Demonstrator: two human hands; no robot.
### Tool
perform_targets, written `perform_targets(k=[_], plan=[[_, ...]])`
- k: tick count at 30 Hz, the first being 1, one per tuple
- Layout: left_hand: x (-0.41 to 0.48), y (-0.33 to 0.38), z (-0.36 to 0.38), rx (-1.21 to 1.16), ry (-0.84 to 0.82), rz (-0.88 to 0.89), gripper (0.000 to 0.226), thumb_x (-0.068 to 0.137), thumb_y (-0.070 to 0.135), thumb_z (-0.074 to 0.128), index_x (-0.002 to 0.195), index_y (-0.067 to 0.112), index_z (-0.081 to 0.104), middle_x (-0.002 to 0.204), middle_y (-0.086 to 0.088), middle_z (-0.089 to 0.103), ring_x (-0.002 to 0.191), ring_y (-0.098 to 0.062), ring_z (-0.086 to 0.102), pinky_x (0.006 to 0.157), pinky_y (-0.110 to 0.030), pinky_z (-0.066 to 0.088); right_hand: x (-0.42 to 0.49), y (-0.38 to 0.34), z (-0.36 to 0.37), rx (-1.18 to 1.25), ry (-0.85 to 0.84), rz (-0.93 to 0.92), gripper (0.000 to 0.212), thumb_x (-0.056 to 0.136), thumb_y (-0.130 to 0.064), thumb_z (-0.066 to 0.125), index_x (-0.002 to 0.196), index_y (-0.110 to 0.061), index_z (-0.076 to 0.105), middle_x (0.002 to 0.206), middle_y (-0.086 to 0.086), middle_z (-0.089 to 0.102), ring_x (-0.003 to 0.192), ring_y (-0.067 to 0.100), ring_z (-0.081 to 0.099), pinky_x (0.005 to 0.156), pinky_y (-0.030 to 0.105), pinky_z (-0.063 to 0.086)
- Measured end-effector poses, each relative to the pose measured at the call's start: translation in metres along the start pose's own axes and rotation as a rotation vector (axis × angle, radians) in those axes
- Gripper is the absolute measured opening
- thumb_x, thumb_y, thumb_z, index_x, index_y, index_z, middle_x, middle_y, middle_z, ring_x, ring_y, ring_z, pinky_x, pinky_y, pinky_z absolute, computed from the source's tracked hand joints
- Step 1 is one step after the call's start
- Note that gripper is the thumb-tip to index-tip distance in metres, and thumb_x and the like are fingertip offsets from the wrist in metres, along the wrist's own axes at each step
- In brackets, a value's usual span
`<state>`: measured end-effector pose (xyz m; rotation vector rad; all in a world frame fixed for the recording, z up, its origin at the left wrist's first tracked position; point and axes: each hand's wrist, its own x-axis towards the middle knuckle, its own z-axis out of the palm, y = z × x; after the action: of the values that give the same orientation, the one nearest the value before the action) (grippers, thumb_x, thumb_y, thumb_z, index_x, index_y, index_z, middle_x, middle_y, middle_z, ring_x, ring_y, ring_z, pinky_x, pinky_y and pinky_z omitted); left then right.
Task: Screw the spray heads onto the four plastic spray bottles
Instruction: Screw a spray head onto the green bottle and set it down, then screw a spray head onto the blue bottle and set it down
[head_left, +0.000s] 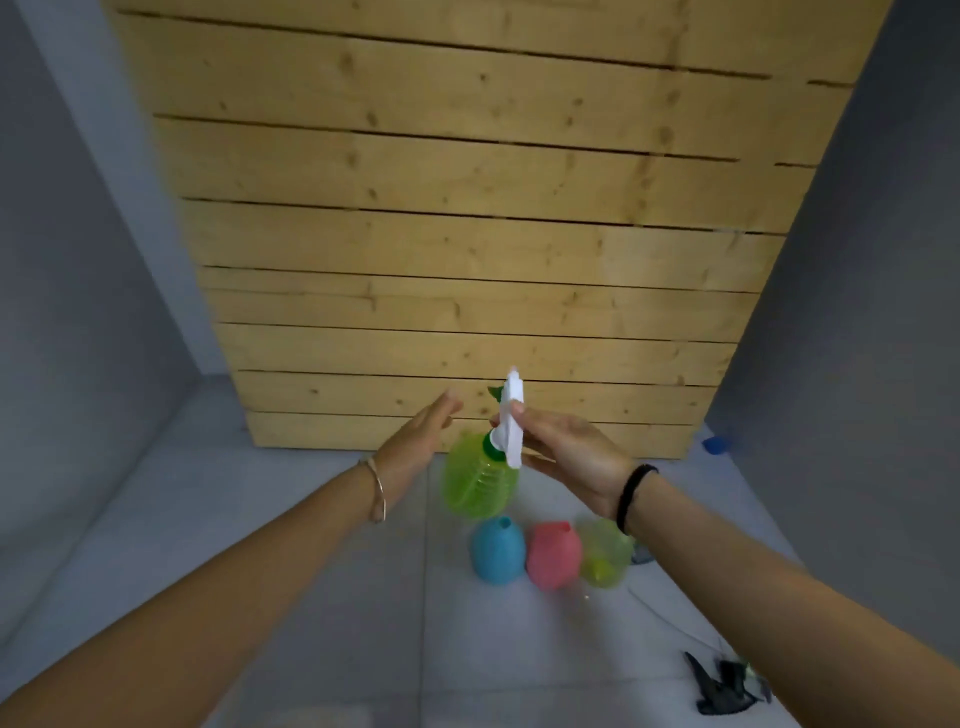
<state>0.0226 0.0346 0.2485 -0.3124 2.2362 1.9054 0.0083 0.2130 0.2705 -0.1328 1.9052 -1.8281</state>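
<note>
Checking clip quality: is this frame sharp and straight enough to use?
Head view: green bottle and white spray head motion-smeared, left hand soft; wide-angle bending of wooden planks and walls; dim, even lighting, no glare.

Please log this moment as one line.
right hand: grips white spray head on translucent green plastic bottle | left hand: open, apart | three bottles: headless
</note>
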Motion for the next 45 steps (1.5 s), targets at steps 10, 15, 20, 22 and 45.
perform_targets(k=[10,15,20,22,45], plan=[[0.047,-0.057,-0.020,-0.092,0.114,-0.020,0.032,0.087,0.030,0.060,0.118,0.022,0.056,0.107,-0.002,0.065,0.085,-0.004,0.060,0.055,-0.004,0.045,0.073,0.070,0.041,-0.170,-0.102,0.130,0.034,0.090,-0.044,0.055,0.112,-0.022,0.068,0.110,-0.009,0.067,0.097,-0.001,0.057,0.077,0.012,0.039],[0.071,-0.091,-0.022,-0.034,0.076,-0.008,0.031,0.092,0.031,0.052,0.112,0.010,0.064,0.110,-0.004,0.066,0.094,-0.009,0.060,0.072,-0.007,0.046,0.100,0.098,0.037,-0.192,-0.201,0.192,0.032,0.090,-0.030,0.058,0.118,-0.016,0.067,0.118,-0.004,0.068,0.107,0.002,0.058,0.080,0.010,0.040],[0.090,-0.128,-0.017,-0.026,0.041,-0.079,0.025,0.095,0.026,0.048,0.109,0.013,0.064,0.096,0.000,0.064,0.086,-0.011,0.059,0.059,-0.001,0.046,0.117,0.120,-0.005,-0.272,-0.016,0.180,0.028,0.086,-0.017,0.065,0.114,-0.012,0.068,0.119,0.001,0.065,0.113,0.016,0.058,0.100,0.029,0.046],[0.097,-0.140,-0.012,-0.030,0.014,-0.118,0.023,0.096,0.025,0.046,0.107,0.014,0.064,0.099,-0.004,0.064,0.089,-0.015,0.059,0.062,-0.008,0.050,0.119,0.133,-0.019,-0.360,0.037,0.169,0.031,0.085,-0.010,0.064,0.116,-0.006,0.067,0.126,0.008,0.063,0.112,0.017,0.058,0.099,0.027,0.044],[0.137,-0.186,0.012,0.052,-0.060,-0.295,0.024,0.093,0.041,0.044,0.084,0.031,0.064,0.100,-0.002,0.067,0.092,-0.022,0.063,0.084,-0.039,0.053,0.145,0.219,-0.047,-0.712,0.148,0.157,0.030,0.080,-0.022,0.071,0.109,-0.015,0.069,0.114,0.001,0.068,0.104,0.016,0.062,0.095,0.031,0.049]])
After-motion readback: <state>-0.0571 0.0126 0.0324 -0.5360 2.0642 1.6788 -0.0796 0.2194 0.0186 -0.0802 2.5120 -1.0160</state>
